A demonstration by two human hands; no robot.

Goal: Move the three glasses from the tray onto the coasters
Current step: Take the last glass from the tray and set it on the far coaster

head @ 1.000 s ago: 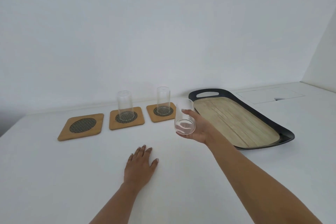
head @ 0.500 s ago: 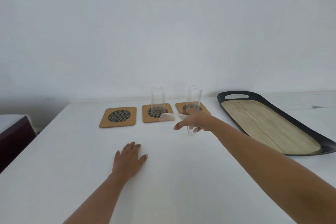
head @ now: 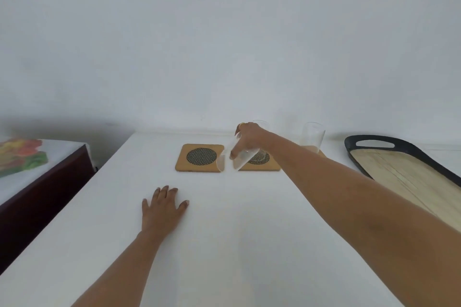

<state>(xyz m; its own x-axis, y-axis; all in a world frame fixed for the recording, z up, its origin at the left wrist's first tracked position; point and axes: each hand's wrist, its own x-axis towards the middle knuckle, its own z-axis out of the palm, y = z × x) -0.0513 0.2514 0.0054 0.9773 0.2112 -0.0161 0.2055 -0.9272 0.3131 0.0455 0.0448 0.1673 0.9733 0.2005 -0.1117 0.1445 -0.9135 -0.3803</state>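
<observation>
My right hand (head: 248, 137) grips a clear glass (head: 233, 158), tilted, held between the left coaster (head: 200, 157) and the middle coaster (head: 263, 163). The left coaster is wooden with a dark mesh circle and bears nothing. A second glass (head: 262, 154) stands on the middle coaster, mostly hidden behind my hand. A third glass (head: 313, 137) stands upright on the right coaster (head: 320, 153), which my forearm largely covers. The tray (head: 389, 154), black-rimmed with a bamboo floor, lies at the right. My left hand (head: 163, 209) rests flat on the white table, fingers spread.
The white table (head: 224, 244) ends at the wall behind the coasters. A lower dark-edged surface (head: 37, 182) with a colourful item (head: 21, 157) on it sits beyond the table's left edge.
My right hand has carried the tilted glass leftward from near the tray to the gap between the left and middle coasters. The view has swung left. My left hand stays flat.
</observation>
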